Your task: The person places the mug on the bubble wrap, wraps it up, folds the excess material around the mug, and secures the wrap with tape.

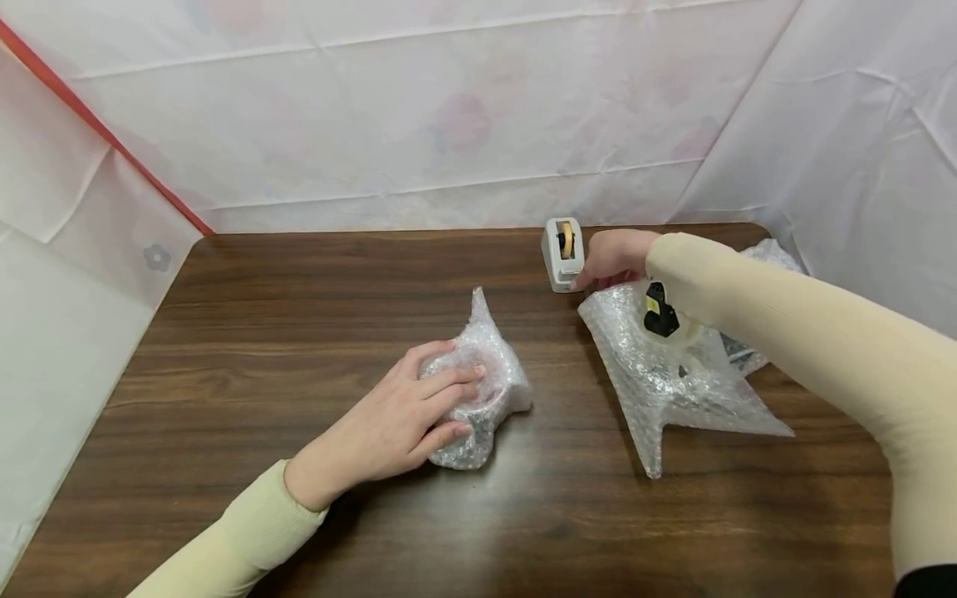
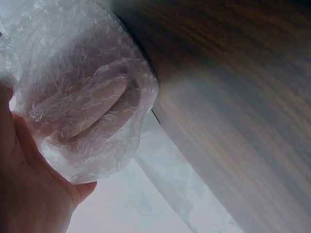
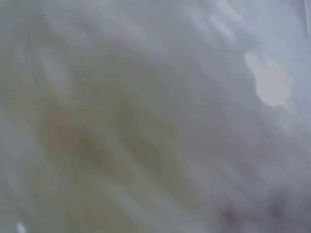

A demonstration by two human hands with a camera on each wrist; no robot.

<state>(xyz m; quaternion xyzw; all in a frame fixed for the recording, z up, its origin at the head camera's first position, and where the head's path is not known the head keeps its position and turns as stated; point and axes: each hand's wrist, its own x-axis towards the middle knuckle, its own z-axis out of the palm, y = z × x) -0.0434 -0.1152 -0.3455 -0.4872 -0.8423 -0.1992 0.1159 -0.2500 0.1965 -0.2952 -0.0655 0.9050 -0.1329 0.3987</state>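
In the head view my left hand lies over a bubble-wrapped bundle, its fingers bent across the top and the thumb on the near side. In the left wrist view a smooth rounded shape shows through the clear bubble wrap; the wrap hides what it is. My right hand reaches to a white tape dispenser holding a yellowish roll. Its index fingertip is right at the dispenser's front end, with the other fingers bent under the palm. I cannot tell whether it pinches any tape.
A second piece of bubble wrap lies under the right forearm, close to the dispenser. More clear wrapping sits behind it at the back right. White curtains stand at the back and sides of the brown wooden table.
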